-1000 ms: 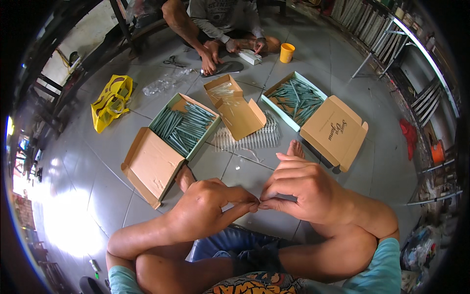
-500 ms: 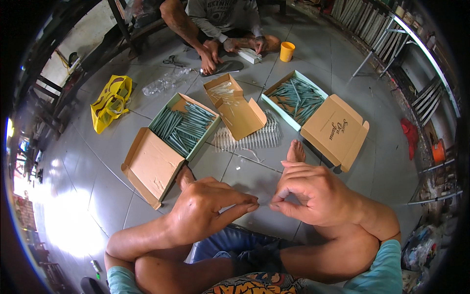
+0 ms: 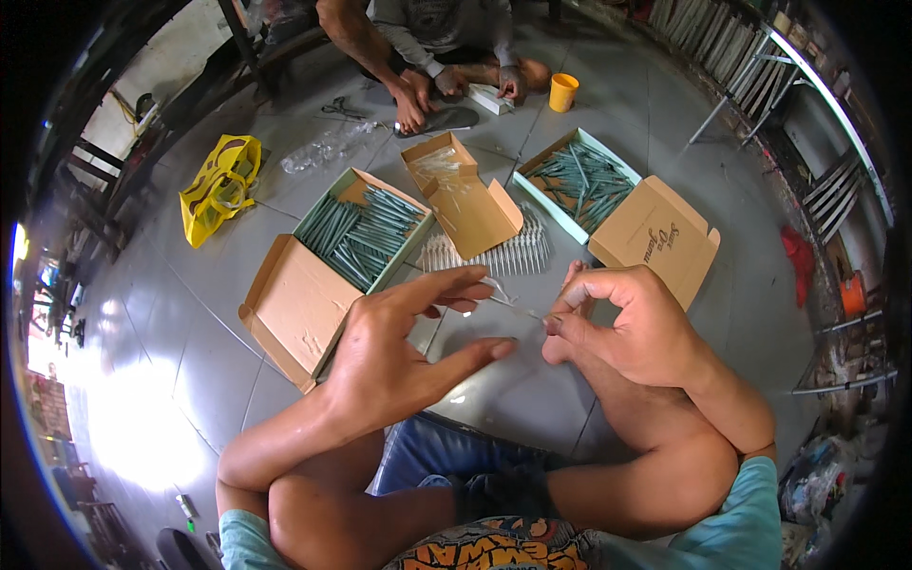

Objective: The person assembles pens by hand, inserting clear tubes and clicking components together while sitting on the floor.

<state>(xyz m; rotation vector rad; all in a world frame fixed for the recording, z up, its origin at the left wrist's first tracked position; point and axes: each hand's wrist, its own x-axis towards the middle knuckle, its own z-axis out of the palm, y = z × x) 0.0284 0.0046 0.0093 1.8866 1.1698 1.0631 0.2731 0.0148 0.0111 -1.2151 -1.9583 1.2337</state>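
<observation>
Pinched in right hand (image 3: pixel 632 328) grip, thin stick (image 3: pixel 518 308) points toward left hand (image 3: pixel 404 356).

Grey tiled floor (image 3: pixel 237 256). Yellow bag (image 3: pixel 220 185), yellow cup (image 3: pixel 562 92). Brown cardboard boxes (image 3: pixel 332 256) with pale green rims, teal-grey sticks (image 3: pixel 366 233) inside. Red cloth (image 3: pixel 801 255) by floor's right edge.

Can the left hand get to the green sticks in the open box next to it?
Probably yes. The left hand hovers with fingers spread, right beside the box of green sticks, whose lid lies flat open. Nothing sits between them on the floor. Its fingertips do touch a thin clear piece pinched by the right hand.
</observation>
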